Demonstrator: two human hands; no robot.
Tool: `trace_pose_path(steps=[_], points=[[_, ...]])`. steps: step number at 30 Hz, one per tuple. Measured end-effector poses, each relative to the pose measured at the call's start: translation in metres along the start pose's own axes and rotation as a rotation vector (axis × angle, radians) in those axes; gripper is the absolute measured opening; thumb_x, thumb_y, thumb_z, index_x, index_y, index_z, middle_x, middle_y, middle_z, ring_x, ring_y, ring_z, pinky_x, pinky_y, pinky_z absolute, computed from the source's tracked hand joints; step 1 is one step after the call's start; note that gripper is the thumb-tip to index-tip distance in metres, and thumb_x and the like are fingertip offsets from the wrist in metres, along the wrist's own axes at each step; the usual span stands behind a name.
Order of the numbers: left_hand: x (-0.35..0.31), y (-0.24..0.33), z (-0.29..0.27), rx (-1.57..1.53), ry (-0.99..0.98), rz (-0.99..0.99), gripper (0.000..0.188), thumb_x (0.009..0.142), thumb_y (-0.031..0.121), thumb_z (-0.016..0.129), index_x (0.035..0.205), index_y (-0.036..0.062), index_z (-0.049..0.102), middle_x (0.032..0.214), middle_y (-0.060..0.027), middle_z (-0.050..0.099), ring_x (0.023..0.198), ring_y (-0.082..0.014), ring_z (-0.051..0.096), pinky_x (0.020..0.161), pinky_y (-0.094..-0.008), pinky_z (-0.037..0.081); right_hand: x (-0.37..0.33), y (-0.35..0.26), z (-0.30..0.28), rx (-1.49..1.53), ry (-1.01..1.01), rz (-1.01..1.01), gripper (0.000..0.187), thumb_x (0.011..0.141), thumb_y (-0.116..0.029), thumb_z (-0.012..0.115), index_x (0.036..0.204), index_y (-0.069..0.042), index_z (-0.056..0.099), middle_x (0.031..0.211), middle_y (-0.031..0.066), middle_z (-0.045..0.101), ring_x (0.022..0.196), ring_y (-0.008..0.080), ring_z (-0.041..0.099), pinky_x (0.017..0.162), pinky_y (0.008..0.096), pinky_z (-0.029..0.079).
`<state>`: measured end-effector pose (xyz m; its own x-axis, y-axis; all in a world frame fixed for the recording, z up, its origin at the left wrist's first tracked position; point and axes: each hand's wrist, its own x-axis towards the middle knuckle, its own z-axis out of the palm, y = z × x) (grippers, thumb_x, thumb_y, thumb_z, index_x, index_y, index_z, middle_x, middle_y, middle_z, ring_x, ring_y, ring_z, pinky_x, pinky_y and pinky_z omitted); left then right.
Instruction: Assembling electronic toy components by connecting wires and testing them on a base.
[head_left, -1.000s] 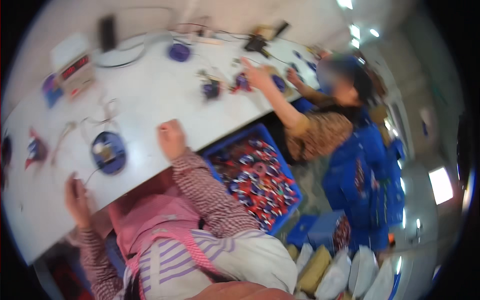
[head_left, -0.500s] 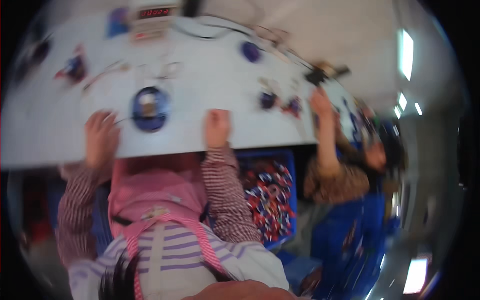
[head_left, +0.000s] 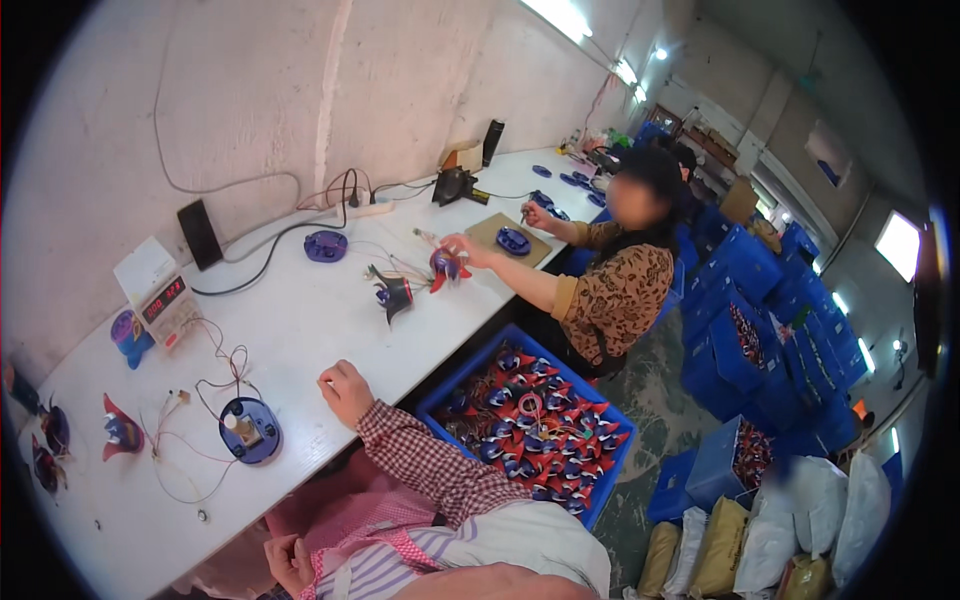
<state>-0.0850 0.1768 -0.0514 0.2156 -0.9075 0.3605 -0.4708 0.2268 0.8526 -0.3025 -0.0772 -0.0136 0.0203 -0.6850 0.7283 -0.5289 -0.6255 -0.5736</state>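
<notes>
My right hand [head_left: 346, 393] rests in a loose fist on the white table [head_left: 290, 350] near its front edge, with nothing visible in it. Lower down, off the table beside the pink apron, my left hand [head_left: 290, 563] has its fingers curled in; no held thing shows. Left of my right hand lies a round blue-purple plastic housing [head_left: 252, 430] with a small board in it and thin wires running out. Farther left sits a red, white and purple finned toy part [head_left: 122, 430] beside loose wires.
A boxy meter [head_left: 168, 308] with a red display and a phone [head_left: 200, 234] stand by the wall. A blue crate [head_left: 620, 440] of finned parts is right of me. A co-worker [head_left: 620, 270] at the table handles a finned part [head_left: 448, 265]. Blue crates [head_left: 735, 350] fill the aisle.
My view has swung up and right, showing the wall and room. My left hand has left the table for a place near my lap. My right hand stays at the table's edge.
</notes>
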Motion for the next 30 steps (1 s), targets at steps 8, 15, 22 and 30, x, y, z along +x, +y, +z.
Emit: trace_pose_path(steps=[8, 15, 22, 30], points=[[0.009, 0.021, -0.001, -0.080, 0.006, -0.057, 0.003, 0.083, 0.002, 0.053, 0.081, 0.0036, 0.055, 0.080, -0.0046, 0.047, 0.068, -0.0133, 0.040, 0.063, -0.0236, 0.035, -0.001, 0.003, 0.005, -0.017, -0.046, 0.039, 0.005, 0.075, -0.001, 0.060, 0.078, -0.003, 0.056, 0.079, 0.0084, 0.049, 0.067, 0.0234, 0.050, 0.063, 0.0292, 0.044], [0.020, 0.037, -0.002, -0.149, -0.062, -0.079, 0.005, 0.083, 0.006, 0.053, 0.081, 0.0023, 0.057, 0.079, -0.0076, 0.049, 0.069, -0.0176, 0.042, 0.063, -0.0275, 0.036, 0.008, 0.000, 0.007, -0.008, -0.024, 0.038, 0.005, 0.075, -0.001, 0.060, 0.077, -0.003, 0.056, 0.079, 0.0085, 0.049, 0.067, 0.0236, 0.050, 0.063, 0.0293, 0.043], [0.033, 0.054, -0.023, -0.022, 0.016, -0.100, 0.003, 0.084, 0.003, 0.052, 0.085, 0.0020, 0.055, 0.082, -0.0056, 0.048, 0.071, -0.0156, 0.042, 0.067, -0.0249, 0.037, 0.005, -0.001, 0.011, -0.004, -0.026, 0.074, 0.006, 0.075, -0.001, 0.061, 0.078, -0.003, 0.056, 0.079, 0.0086, 0.049, 0.066, 0.0235, 0.049, 0.062, 0.0291, 0.043], [0.043, 0.041, -0.038, -0.035, 0.114, -0.067, 0.011, 0.085, 0.004, 0.052, 0.095, 0.0012, 0.056, 0.093, -0.0087, 0.050, 0.080, -0.0191, 0.047, 0.074, -0.0270, 0.041, 0.008, 0.001, 0.004, 0.003, -0.088, 0.112, 0.007, 0.075, -0.002, 0.061, 0.078, -0.003, 0.055, 0.081, 0.0084, 0.048, 0.070, 0.0244, 0.050, 0.065, 0.0308, 0.045]])
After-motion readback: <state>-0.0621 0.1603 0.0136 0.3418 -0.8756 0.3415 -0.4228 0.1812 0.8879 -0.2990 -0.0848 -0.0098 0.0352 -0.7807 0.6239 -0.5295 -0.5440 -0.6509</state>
